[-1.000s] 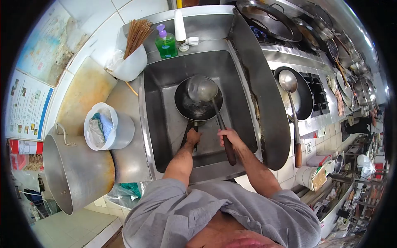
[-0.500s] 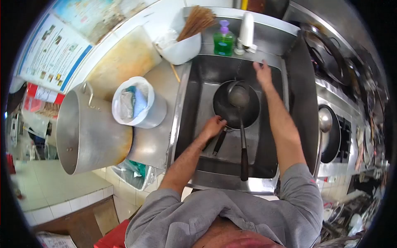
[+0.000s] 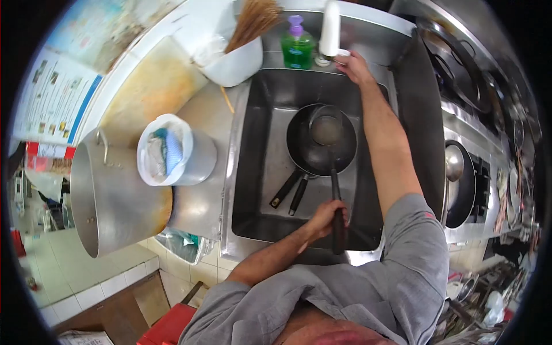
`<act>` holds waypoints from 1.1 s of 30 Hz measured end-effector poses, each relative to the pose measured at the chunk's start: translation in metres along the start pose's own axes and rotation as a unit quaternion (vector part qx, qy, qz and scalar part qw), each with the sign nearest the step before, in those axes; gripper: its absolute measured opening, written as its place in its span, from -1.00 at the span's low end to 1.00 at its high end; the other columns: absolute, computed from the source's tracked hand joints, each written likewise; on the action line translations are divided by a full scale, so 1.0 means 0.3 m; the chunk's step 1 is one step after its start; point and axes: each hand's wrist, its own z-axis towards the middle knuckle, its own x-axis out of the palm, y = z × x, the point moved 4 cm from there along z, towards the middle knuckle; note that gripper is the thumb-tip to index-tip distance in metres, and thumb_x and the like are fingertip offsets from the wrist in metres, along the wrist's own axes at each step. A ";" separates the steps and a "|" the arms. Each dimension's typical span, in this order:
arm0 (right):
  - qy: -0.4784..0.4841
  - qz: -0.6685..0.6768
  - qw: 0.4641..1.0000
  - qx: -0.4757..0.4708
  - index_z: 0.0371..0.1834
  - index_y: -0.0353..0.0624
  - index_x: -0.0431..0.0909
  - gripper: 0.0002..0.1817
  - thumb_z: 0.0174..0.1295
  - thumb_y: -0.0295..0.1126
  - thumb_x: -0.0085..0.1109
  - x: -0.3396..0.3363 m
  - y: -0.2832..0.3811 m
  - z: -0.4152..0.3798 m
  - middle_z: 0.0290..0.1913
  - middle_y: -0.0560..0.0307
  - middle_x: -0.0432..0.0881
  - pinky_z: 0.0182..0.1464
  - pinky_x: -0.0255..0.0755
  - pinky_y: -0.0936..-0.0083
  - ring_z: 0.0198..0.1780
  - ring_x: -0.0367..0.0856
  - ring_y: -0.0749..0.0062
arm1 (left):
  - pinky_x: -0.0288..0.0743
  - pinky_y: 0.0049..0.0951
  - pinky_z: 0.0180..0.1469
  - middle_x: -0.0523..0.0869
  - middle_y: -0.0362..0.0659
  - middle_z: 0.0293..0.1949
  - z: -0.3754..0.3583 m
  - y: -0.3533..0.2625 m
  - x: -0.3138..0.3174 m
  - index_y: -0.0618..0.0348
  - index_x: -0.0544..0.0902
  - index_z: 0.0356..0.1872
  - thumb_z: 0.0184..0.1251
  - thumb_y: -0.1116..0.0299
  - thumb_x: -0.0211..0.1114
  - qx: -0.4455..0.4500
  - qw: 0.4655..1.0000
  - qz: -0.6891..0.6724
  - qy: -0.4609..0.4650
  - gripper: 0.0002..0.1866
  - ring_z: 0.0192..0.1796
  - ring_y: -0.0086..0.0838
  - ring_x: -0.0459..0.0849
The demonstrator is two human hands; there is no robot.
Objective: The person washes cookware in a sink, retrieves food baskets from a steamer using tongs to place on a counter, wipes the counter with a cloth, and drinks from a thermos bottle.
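Observation:
In the sink point(image 3: 275, 167) lies a dark round pan point(image 3: 299, 146), with two black handles point(image 3: 286, 188) pointing toward me. A long-handled ladle point(image 3: 326, 131) rests with its bowl over the pan. My left hand point(image 3: 328, 219) is closed around the ladle's dark handle, near the sink's front. At the back, my right hand point(image 3: 354, 66) has its fingers on the small white lever of the tap point(image 3: 329, 31). Left of the tap stands a green soap bottle point(image 3: 296, 50) with a purple pump.
On the left counter stand a white bucket point(image 3: 201, 158) with cloths inside and a large metal pot point(image 3: 123, 198). A white container point(image 3: 237, 64) holds a bundle of thin sticks point(image 3: 253, 23). To the right, a wok point(image 3: 460, 198) sits on the stove.
My left hand has moved from the pan's rim down to the ladle handle and closed on it. My right hand has reached up and left to the tap lever. The view has shifted slightly.

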 end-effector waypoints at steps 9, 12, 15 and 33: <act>-0.097 -0.101 0.985 -0.101 0.01 -0.29 0.36 -0.48 -0.05 -0.51 0.36 0.007 -0.035 0.011 -0.26 0.06 0.57 -0.36 0.50 0.57 -0.33 0.57 0.48 | 0.20 -0.66 -0.66 0.35 -0.30 -0.52 -0.235 -0.152 0.068 0.13 0.37 -0.34 0.22 0.41 0.12 -0.053 0.998 -0.020 -0.015 -0.89 -0.60 -0.72 0.29; -0.219 -0.145 0.954 -0.145 -0.04 -0.27 0.39 -0.55 -0.03 -0.49 0.31 0.003 -0.125 -0.037 -0.34 0.06 0.56 -0.49 0.46 0.55 -0.43 0.55 0.47 | 0.22 -0.61 -0.68 0.36 -0.29 -0.54 -0.298 -0.176 0.075 0.15 0.37 -0.33 0.18 0.43 0.16 -0.039 0.999 0.007 -0.004 -0.87 -0.63 -0.67 0.32; -0.121 0.076 0.990 -0.004 -0.45 -0.18 0.40 -0.98 0.05 -0.53 0.00 0.115 -0.131 -0.328 -0.59 0.12 0.45 -0.62 0.36 0.48 -0.62 0.42 0.42 | 0.27 -0.56 -0.70 0.40 -0.25 -0.58 -0.345 -0.205 0.058 0.17 0.37 -0.34 0.15 0.43 0.18 -0.002 0.989 0.136 -0.051 -0.85 -0.67 -0.61 0.36; 0.369 -0.674 0.607 -0.203 -0.24 -0.32 0.60 -0.57 -0.05 -0.16 0.26 1.470 0.085 -0.812 -0.13 -0.12 0.60 -0.08 0.45 0.33 -0.08 0.59 0.09 | 0.50 -0.23 -0.25 0.63 0.21 -0.41 -0.570 -0.265 -0.337 0.54 0.39 0.00 -0.04 0.33 0.22 0.200 0.710 0.640 -0.213 -0.43 -0.38 -0.05 0.66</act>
